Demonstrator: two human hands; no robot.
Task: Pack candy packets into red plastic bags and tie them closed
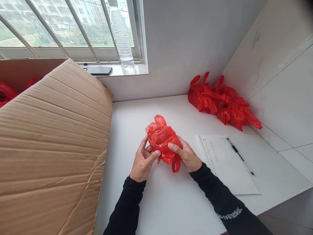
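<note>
Between my two hands is a red plastic bag (162, 138), bunched up, with loop handles sticking out at its top and bottom. What it contains does not show through the film. My left hand (144, 161) grips its lower left side, thumb on the front and fingers behind. On the right edge, my right hand (187, 155) pinches the bag with the thumb pressed on its face. Both hands are above the white tabletop (166, 202).
A large cardboard box (56, 147) with red bags inside fills the left. Several red bags (222, 101) are heaped in the back right corner. A written notebook (227, 169) and a pen (241, 156) lie on the right. The windowsill holds a phone (99, 70) and a water bottle (121, 36).
</note>
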